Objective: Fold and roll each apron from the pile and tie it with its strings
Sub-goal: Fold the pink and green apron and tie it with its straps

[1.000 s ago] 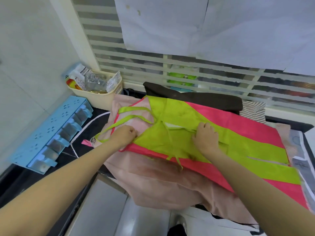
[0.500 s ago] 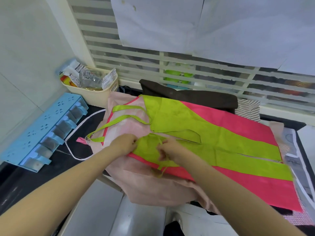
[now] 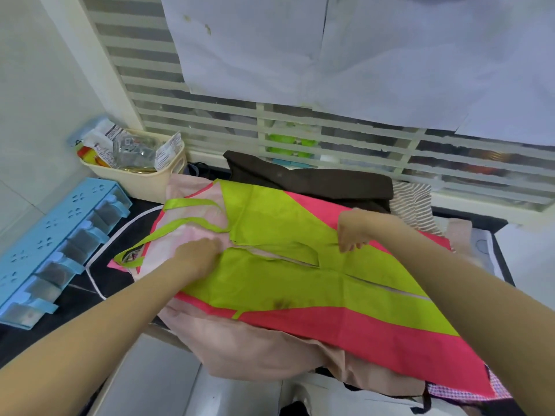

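Note:
A pink and lime-green apron (image 3: 285, 283) lies spread on top of the pile, with its sides folded in over the middle. Its green neck strap (image 3: 192, 202) loops over the pale pink bib at the left. My left hand (image 3: 198, 255) bears down on the apron where bib and body meet, its fingers curled into the fabric. My right hand (image 3: 353, 232) is raised a little over the apron's middle and pinches the thin green waist string (image 3: 300, 250), which trails left across the cloth.
Under the apron lie a beige-pink cloth (image 3: 255, 346), a brown cloth (image 3: 315, 181) and a striped cloth (image 3: 411, 202). A cream basket (image 3: 144, 181) of packets and a blue rack (image 3: 54, 235) stand at the left. A slatted window runs along the back.
My right hand went from the apron's middle to its near edge, then carried the green string up and to the right. My left hand has stayed pressed on the apron.

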The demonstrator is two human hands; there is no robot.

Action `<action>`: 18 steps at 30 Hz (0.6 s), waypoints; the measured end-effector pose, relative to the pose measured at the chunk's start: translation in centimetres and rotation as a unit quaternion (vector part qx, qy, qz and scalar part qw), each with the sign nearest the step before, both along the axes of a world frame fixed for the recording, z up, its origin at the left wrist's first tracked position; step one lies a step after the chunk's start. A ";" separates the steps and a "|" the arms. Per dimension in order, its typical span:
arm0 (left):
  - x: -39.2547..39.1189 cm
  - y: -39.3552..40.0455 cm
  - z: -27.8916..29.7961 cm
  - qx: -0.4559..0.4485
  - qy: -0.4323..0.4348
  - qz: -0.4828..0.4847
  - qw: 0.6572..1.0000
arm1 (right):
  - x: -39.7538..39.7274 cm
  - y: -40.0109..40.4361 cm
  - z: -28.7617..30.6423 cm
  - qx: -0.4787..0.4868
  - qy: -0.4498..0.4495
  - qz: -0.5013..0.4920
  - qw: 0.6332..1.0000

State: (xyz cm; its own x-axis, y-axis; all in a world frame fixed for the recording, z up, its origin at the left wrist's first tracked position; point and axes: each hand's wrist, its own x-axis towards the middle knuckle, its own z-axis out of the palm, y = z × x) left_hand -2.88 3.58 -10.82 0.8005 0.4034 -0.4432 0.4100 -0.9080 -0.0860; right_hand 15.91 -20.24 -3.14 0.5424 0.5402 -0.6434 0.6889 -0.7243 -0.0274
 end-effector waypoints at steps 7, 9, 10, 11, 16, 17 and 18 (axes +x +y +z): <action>2.2 -0.9 -0.1 -0.025 0.035 0.004 0.999 | -2.0 1.1 -3.4 0.068 0.000 0.057 0.996; 1.2 -0.3 -0.1 -0.039 0.030 0.017 0.999 | -4.2 3.8 -4.4 0.127 0.064 0.066 0.988; 0.6 -0.1 -0.1 -0.056 0.031 0.020 0.998 | -5.8 5.3 -5.2 0.143 0.088 0.089 0.982; -0.1 0.2 -0.2 -0.077 0.038 0.021 0.996 | -7.7 6.7 -6.2 0.141 0.099 0.123 0.977; -4.8 2.8 -0.4 -0.102 0.053 -0.003 0.993 | -13.7 10.4 -9.6 0.099 -0.007 0.227 0.969; -6.0 3.4 -0.2 -0.091 0.052 -0.006 0.995 | -13.9 10.7 -9.7 0.086 -0.023 0.227 0.970; -7.0 3.8 0.0 -0.070 0.056 -0.012 0.996 | -14.1 10.9 -9.7 0.065 -0.034 0.225 0.972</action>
State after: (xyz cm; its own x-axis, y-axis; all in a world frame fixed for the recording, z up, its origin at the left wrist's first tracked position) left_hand -9.87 7.42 -10.84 0.7510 0.3135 -0.5812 0.3837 -0.9234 -0.0022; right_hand 1.77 -9.31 -12.85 0.2707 0.8072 -0.5246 0.9385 -0.3427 -0.0429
